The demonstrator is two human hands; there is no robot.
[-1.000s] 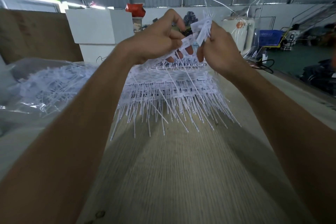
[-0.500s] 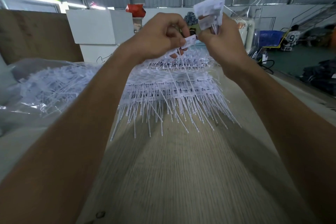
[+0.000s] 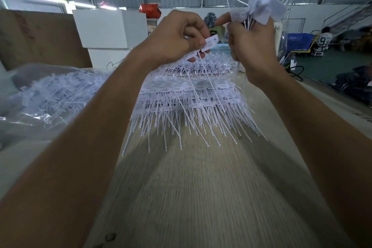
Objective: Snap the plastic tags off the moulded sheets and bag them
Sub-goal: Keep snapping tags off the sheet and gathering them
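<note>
Grip of the left hand [image 3: 177, 36] pinching a strip of moulded sheet [image 3: 203, 49]; right hand [image 3: 251, 46] clutching a bunch of detached tags [image 3: 259, 9] above the tabletop [image 3: 201, 197] stack [image 3: 191, 98].

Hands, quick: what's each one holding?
Left hand: pinching a tag strip.
Right hand: gripping a bunch of loose tags.

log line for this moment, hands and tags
left hand: pinches tag strip | right hand: grips snapped tags | sheet stack: on table
</note>
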